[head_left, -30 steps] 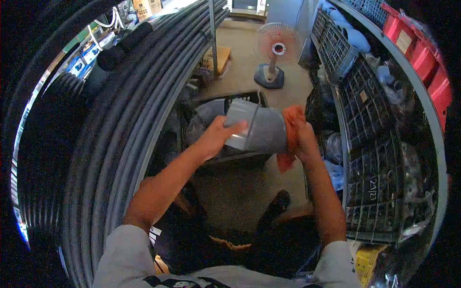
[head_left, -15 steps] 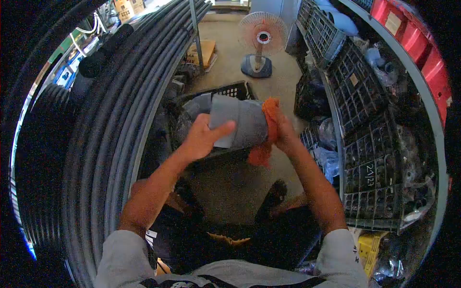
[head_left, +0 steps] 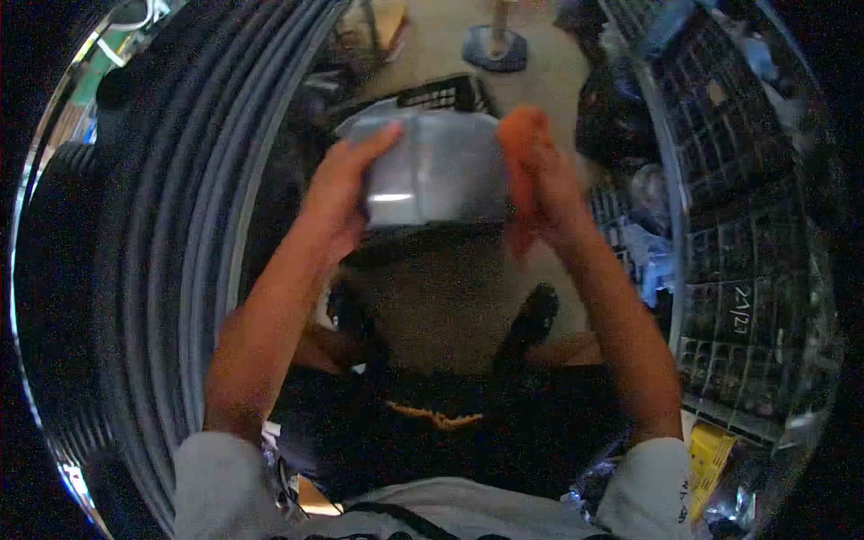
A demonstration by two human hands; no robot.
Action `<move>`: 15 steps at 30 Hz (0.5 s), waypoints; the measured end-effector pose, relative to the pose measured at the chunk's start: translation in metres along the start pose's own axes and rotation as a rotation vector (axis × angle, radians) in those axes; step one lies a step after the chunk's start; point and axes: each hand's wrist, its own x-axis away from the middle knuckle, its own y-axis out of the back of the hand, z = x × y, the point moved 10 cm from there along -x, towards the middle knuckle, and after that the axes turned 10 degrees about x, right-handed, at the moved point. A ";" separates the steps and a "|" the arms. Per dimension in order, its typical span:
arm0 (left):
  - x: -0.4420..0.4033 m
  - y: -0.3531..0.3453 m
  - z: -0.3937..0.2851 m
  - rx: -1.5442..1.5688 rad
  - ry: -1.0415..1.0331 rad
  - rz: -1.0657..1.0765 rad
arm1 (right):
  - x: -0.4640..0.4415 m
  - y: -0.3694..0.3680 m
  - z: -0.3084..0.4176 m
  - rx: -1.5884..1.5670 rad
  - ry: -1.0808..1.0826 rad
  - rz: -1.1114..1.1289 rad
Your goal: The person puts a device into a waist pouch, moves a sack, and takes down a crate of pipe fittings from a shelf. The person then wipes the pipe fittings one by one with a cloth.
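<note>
A grey pipe fitting (head_left: 441, 171) is held up between my hands, blurred by motion. My left hand (head_left: 346, 184) grips its left end, the thumb lying over the top edge. At the right end, my right hand (head_left: 553, 184) is closed on an orange cloth (head_left: 520, 148), which lies against the fitting and hangs down below it. Behind and beneath the fitting is a black crate (head_left: 463, 90), mostly hidden by it.
Long dark pipes (head_left: 220, 135) run along the left side. Black crates (head_left: 733, 234) stand on a rack at the right. The base of a fan (head_left: 495, 49) is on the floor ahead. A yellow object (head_left: 709, 459) lies at the lower right.
The view has tilted down, so the fan's head has left the frame. The fitting has turned level and sits higher in view, still held with the cloth at its right end.
</note>
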 end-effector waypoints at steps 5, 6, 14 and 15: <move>0.020 0.012 -0.022 -0.627 -0.203 -0.209 | 0.015 -0.015 0.035 -0.241 0.069 0.160; 0.022 -0.028 -0.015 -0.483 -0.163 0.189 | 0.014 -0.010 0.042 -0.256 0.067 0.176; 0.026 -0.045 0.017 -0.768 -0.144 0.379 | 0.024 0.034 0.047 0.521 -0.044 -0.126; 0.019 -0.033 0.010 -0.563 -0.151 0.186 | 0.027 0.039 0.053 0.456 -0.044 -0.204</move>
